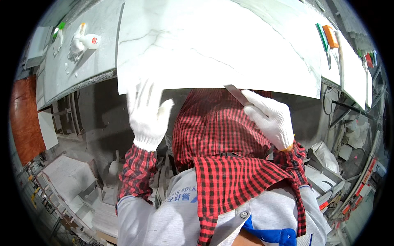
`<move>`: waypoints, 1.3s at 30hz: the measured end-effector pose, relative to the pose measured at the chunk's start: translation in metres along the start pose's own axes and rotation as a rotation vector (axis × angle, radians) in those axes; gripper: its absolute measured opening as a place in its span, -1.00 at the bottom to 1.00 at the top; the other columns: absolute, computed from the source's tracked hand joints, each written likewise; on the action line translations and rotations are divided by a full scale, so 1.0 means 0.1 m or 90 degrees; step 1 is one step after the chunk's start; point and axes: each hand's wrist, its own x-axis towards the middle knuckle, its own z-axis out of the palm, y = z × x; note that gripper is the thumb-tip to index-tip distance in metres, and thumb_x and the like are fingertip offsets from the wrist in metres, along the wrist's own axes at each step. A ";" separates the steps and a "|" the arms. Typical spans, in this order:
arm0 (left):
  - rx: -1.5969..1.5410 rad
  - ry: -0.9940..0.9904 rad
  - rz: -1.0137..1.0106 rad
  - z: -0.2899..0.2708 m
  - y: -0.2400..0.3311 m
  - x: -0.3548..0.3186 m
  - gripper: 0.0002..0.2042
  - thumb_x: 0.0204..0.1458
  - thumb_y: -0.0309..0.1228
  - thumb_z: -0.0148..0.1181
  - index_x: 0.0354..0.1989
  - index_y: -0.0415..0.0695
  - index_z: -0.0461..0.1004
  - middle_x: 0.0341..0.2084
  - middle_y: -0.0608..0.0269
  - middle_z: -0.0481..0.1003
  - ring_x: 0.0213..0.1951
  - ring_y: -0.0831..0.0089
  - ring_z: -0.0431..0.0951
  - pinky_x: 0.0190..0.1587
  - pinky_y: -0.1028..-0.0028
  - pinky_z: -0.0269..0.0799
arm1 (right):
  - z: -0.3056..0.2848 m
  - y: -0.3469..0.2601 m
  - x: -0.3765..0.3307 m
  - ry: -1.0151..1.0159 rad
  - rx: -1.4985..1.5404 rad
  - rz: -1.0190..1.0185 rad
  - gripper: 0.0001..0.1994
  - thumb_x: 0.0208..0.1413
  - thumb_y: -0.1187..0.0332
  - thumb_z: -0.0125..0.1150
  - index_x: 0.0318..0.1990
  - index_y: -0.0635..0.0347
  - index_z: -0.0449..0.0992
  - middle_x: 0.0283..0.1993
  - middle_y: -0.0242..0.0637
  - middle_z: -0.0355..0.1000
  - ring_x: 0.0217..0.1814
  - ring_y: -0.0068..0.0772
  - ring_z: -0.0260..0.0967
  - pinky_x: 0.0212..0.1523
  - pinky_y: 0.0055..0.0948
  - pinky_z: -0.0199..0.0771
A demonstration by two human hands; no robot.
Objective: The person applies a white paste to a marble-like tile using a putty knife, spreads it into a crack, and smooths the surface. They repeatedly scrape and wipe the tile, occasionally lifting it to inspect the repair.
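Observation:
A large white slab with grey veins lies in front of me, its near edge toward my body. My left hand, in a white knitted glove, rests with fingers stretched flat over the slab's near left part, thumb apart. My right hand, gloved the same way, closes around a flat, narrow metal strip like a scraper blade or file. The tip of the strip meets the slab's near edge, right of the middle. Its rear end is hidden in the glove.
On the grey bench at the left lie a white bottle and a crumpled white glove. Beyond the slab's right side are a green-handled tool and an orange block. A reddish-brown panel stands far left.

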 end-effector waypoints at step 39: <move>-0.192 0.069 -0.155 0.02 -0.74 0.78 -0.31 0.36 -0.06 -0.03 0.49 -0.28 0.02 0.41 -0.18 0.18 0.42 -0.14 0.17 0.41 0.12 0.14 | -0.01 -0.26 0.67 -0.159 0.243 0.159 -0.65 0.23 0.52 0.22 0.17 0.26 0.57 -0.39 -0.40 0.47 -0.41 -0.66 0.33 -0.34 -0.57 0.43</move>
